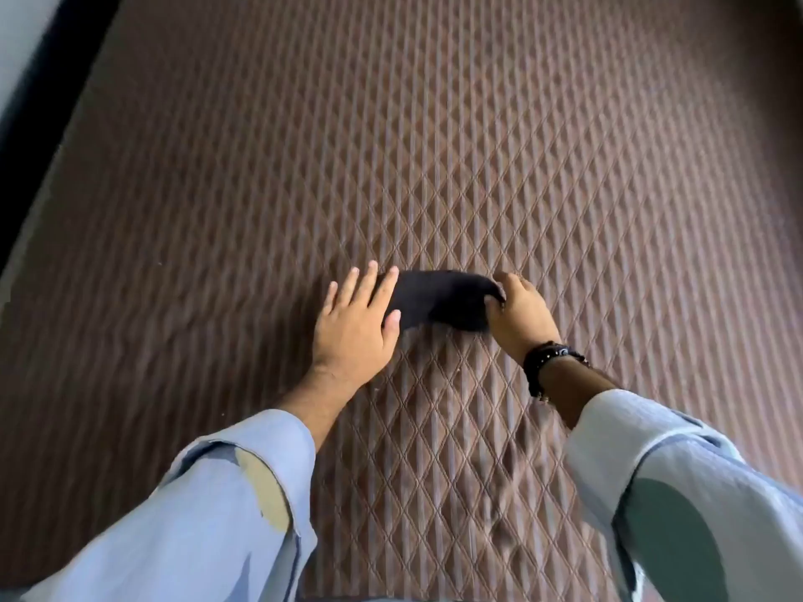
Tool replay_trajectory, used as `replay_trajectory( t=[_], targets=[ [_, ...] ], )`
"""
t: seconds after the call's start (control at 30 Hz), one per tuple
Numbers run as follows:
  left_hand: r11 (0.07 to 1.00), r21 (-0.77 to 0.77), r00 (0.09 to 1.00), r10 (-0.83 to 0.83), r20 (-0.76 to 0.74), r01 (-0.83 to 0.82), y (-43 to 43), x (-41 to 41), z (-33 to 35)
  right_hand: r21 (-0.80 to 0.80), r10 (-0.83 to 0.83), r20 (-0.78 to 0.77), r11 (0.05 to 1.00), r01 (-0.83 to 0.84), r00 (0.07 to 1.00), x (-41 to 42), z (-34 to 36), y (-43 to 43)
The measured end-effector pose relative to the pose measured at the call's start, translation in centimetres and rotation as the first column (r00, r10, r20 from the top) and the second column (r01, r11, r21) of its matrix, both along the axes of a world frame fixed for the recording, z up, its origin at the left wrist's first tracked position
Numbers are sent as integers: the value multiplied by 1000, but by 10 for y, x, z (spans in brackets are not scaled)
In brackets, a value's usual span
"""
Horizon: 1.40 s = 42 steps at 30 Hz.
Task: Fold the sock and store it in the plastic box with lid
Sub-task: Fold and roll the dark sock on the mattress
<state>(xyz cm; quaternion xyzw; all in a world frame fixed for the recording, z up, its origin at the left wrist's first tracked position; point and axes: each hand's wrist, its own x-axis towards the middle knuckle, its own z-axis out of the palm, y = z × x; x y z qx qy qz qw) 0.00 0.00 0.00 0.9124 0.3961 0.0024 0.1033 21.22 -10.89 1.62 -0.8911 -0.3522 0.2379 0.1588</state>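
A: Count of items in view?

B: One dark sock (439, 302), two hands, one quilted brown surface (521, 145) with a diamond stitch pattern. It may be a mattress or a padded cover; cannot tell which. No box in frame.

A: Sock position?

B: Lying on the quilted surface, centre of the view, stretched sideways between the two hands. The right end is bunched and lifted slightly; the left end lies flat.

A: Left hand?

B: Left hand (354, 323) is palm down, fingers straight and spread, fully open. It presses the left end of the sock flat: index finger and thumb lie over the sock's edge, the other fingers rest on the quilting beside it. It grips nothing.

A: Right hand?

B: Right hand (519, 315) is curled, knuckles up, with the fingertips (499, 293) pinched closed on the right end of the sock. Wrist is bent so the hand points toward the left hand.

A: Arms?

B: Both forearms reach forward from the lower corners of the frame, converging on the sock. Pale blue sleeves (208, 506) on each arm, pushed back from the wrists. One dark beaded bracelet (545, 367) on the right wrist.

A: Anything else?

B: A dark border strip (48, 93) along the upper left edge of the surface, with a pale area beyond it.
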Motion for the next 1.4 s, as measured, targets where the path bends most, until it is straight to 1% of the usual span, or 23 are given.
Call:
replay_trajectory(
  t=[0.13,0.27,0.3,0.37,0.47,0.6,0.63,0.67,0.73,0.77,0.8,0.9,0.97,1.0,1.03,1.07,1.13,1.2,1.23,1.27,1.3,1.37,1.4],
  targets=[
    [997,-65,999,44,-1,-44,12,7,-24,-13,-92,-21,996,92,996,10,-20,5],
    [972,-135,979,200,41,-193,15,18,-29,32,-251,-119,966,256,961,10,-28,10],
    [951,-182,964,263,47,-251,15,23,-28,16,-278,-138,959,283,951,10,-30,11],
    [878,-319,918,393,51,-358,21,32,-28,-38,-312,-181,950,310,933,12,-30,13],
    [755,-511,866,498,38,-412,30,35,-28,-121,-301,-218,952,280,929,16,-26,14],
    [689,-591,847,531,17,-420,34,32,-27,-165,-229,-132,964,207,964,16,-16,8],
    [677,-604,841,540,20,-420,33,31,-26,-151,-230,-127,966,210,965,16,-14,6],
    [673,-611,834,550,36,-417,31,30,-23,-122,-250,-157,965,232,956,15,-11,4],
    [694,-590,805,581,120,-413,28,28,-16,-33,-298,-269,953,300,916,14,-6,1],
    [718,-563,785,591,182,-409,25,26,-13,22,-297,-292,948,317,909,13,-4,-1],
    [745,-535,771,588,244,-399,23,25,-11,77,-276,-268,949,306,923,13,-2,-3],
    [835,-458,761,503,409,-306,17,22,-5,201,-210,-106,953,228,972,11,2,-12],
    [881,-412,754,430,496,-231,13,19,-2,279,-163,-53,945,172,985,6,6,-20],
    [894,-393,752,410,517,-217,8,17,-3,311,-121,-33,942,125,992,3,7,-25],
    [895,-387,754,409,513,-222,3,15,-6,323,-59,-7,945,58,998,0,6,-31],
    [881,-404,765,433,477,-248,-2,12,-10,296,7,7,955,-9,1000,-3,4,-38],
    [824,-474,791,501,352,-311,-13,6,-17,150,104,-55,984,-95,993,-9,-3,-53],
    [782,-512,803,536,260,-355,-21,0,-24,26,126,-112,992,-124,986,-13,-12,-68],
    [764,-521,795,557,238,-380,-23,-1,-24,6,114,-117,993,-114,987,-14,-14,-72],
    [729,-540,773,600,206,-421,-23,-1,-24,4,88,-122,996,-89,989,-15,-15,-74],
    [672,-568,735,658,164,-475,-22,0,-23,18,63,-130,998,-61,990,-14,-14,-73],
    [537,-623,633,769,85,-569,-18,5,-21,53,17,-158,999,-9,987,-13,-13,-68],
    [486,-641,593,803,58,-594,-15,7,-21,53,-28,-182,998,38,983,-12,-13,-65]
  ],
)
